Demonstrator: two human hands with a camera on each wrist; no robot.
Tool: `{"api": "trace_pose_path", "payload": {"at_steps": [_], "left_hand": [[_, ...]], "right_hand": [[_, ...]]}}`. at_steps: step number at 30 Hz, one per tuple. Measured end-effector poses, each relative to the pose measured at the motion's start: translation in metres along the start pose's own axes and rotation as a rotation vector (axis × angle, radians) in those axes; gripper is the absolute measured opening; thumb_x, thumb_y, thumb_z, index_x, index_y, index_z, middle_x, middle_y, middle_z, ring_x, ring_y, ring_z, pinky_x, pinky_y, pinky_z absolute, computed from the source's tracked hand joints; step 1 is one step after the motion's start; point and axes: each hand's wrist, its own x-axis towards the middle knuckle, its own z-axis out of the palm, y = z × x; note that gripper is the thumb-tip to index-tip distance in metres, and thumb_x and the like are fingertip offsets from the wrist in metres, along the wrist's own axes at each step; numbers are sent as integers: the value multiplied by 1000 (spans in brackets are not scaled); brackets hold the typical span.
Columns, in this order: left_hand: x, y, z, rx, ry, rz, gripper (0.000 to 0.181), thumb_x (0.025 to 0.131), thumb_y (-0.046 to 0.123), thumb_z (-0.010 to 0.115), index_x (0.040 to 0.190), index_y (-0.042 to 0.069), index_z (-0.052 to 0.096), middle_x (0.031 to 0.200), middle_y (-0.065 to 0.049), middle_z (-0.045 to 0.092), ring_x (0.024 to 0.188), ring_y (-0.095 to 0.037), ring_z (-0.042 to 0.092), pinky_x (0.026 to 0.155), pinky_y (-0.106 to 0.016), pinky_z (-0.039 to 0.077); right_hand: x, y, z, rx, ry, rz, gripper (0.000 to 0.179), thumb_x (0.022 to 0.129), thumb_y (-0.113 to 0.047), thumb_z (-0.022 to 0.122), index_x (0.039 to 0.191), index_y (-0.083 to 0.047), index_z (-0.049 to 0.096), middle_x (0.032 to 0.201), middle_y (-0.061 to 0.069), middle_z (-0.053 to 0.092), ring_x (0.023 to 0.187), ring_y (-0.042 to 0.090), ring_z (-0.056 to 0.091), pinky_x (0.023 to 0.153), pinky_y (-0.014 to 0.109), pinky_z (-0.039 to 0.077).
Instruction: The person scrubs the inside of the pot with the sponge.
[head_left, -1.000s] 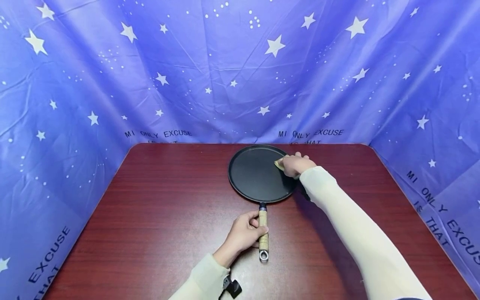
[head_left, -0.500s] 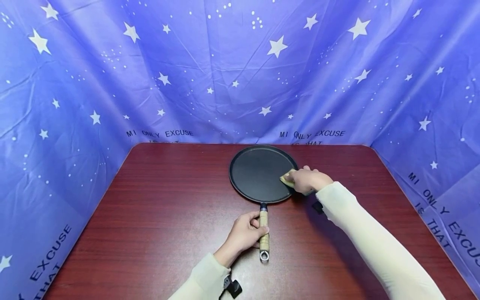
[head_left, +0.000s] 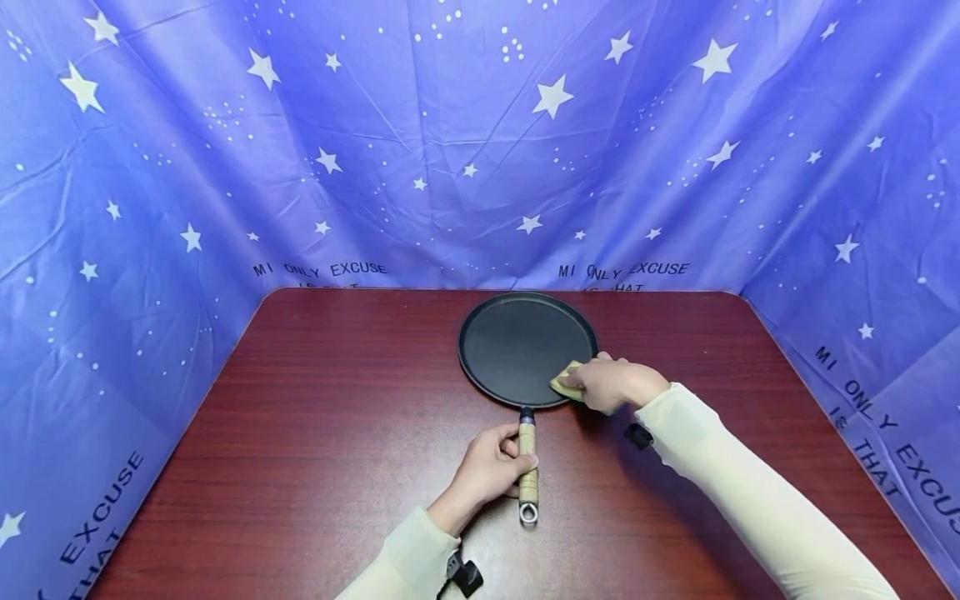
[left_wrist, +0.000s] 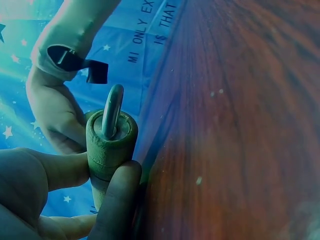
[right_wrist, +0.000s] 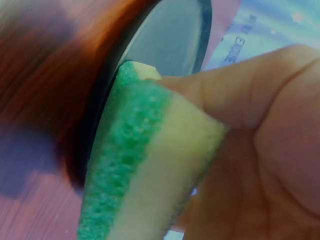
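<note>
A flat, round black pan [head_left: 521, 346] lies toward the back of the table, its pale wooden handle [head_left: 528, 446] pointing at me. My left hand [head_left: 491, 462] grips that handle, thumb across the top; the left wrist view shows the handle's end with its metal hanging ring [left_wrist: 113, 111] between thumb and fingers. My right hand [head_left: 611, 383] pinches a sponge [head_left: 567, 383] at the pan's near right rim. In the right wrist view the sponge [right_wrist: 155, 155] has a green layer and a pale yellow layer, bent in the grip, with the green side toward the pan [right_wrist: 170, 40].
The dark red wooden table [head_left: 337, 400] spreads out on both sides of the pan. A blue curtain [head_left: 450, 125] with white stars hangs along the back and both sides. Black wrist straps [head_left: 467, 575] show below the pale sleeves [head_left: 750, 492].
My right hand has moved the sponge toward me along the pan's right side, from the upper right to the lower right rim. The left hand stays on the handle, and the pan has barely shifted.
</note>
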Motion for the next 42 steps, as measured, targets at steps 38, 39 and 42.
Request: {"api": "trace_pose_path", "payload": {"at_steps": [38, 39, 42], "left_hand": [[-2, 2, -2, -29, -24, 1, 59, 88, -5, 76, 145, -8, 57, 88, -7, 53, 63, -14, 62, 48, -34, 65], [-2, 1, -2, -26, -23, 5, 59, 88, -5, 76, 144, -8, 58, 87, -7, 54, 63, -14, 62, 48, -34, 65], [0, 0, -2, -18, -20, 13, 58, 88, -5, 76, 143, -7, 59, 86, -7, 56, 62, -14, 63, 48, -34, 65]], "right_hand": [[78, -76, 1, 175, 6, -133, 55, 107, -11, 50, 160, -29, 48, 165, 5, 42, 137, 37, 38, 109, 54, 45], [81, -76, 0, 172, 3, -130, 56, 107, -10, 49, 160, -29, 46, 166, 5, 41, 142, 39, 35, 114, 56, 42], [90, -78, -3, 169, 1, -117, 58, 107, -10, 47, 161, -32, 44, 166, 5, 41, 154, 46, 22, 126, 66, 27]]}}
